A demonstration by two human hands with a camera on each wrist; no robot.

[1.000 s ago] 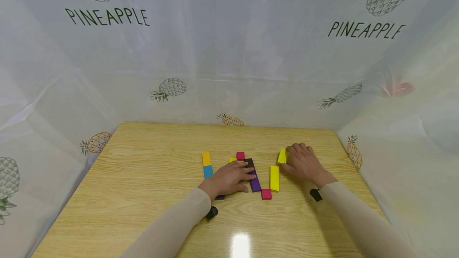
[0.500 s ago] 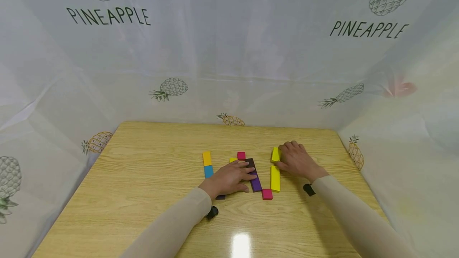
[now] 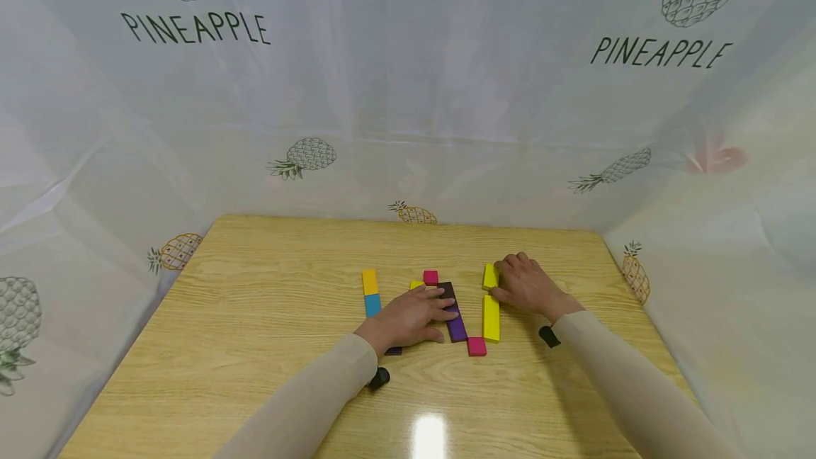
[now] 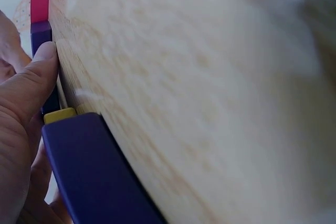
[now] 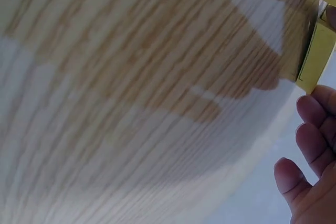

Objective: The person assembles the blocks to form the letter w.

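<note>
My right hand (image 3: pixel 525 285) pinches a short yellow block (image 3: pixel 489 276) between thumb and fingers. That block stands end to end with a longer yellow block (image 3: pixel 491 319), whose near end is beside a pink block (image 3: pixel 477 346). Over the middle of the zigzag row lies my left hand (image 3: pixel 414 317), fingers spread and resting across a dark block (image 3: pixel 446 290) and a purple block (image 3: pixel 456 329). Beyond its fingers show another pink block (image 3: pixel 431 278) and part of a yellow one (image 3: pixel 416 284). The left palm and wrist hide part of the row.
At the row's left end, an orange block (image 3: pixel 370 281) meets a blue block (image 3: pixel 372 304). A dark purple block (image 3: pixel 394 350) peeks out below the left wrist. The wooden table (image 3: pixel 268 289) ends at a pineapple-print curtain (image 3: pixel 408 91) at the back and sides.
My right hand has slid the short yellow block left, lining it up with the longer yellow block; in the last half second it has barely moved. My left hand keeps its place.
</note>
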